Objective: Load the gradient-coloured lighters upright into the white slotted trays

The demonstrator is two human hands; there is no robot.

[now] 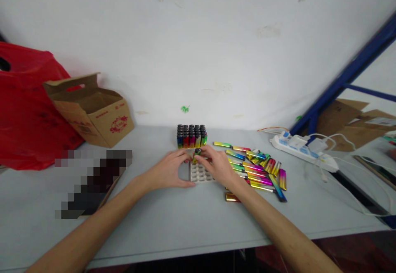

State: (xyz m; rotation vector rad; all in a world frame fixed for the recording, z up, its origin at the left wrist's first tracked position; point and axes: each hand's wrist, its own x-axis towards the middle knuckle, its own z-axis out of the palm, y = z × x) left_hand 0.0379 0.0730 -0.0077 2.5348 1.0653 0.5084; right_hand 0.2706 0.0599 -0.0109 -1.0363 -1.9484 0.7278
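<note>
Near the middle of the table lies a white tray (202, 175) with rows of small holes. My left hand (168, 169) curves around its left side, thumb at the front corner and fingers at the back. A shiny yellow-green lighter (195, 157) with a dark top stands upright at the tray's back left. My right hand (219, 164) pinches this lighter from the right and covers part of the tray. Just behind the tray stands a block of upright lighters (192, 136) with black tops. To the right, many loose metallic-coloured lighters (256, 167) lie on their sides, some beneath my right forearm.
An open cardboard box (102, 116) and a red plastic bag (34, 108) stand at left. Before them is a blurred-out dark flat object (95, 186). A white power strip (305, 151) with plugs and cables lies at right, beside a blue metal frame (337, 79). A wall (198, 58) rises behind.
</note>
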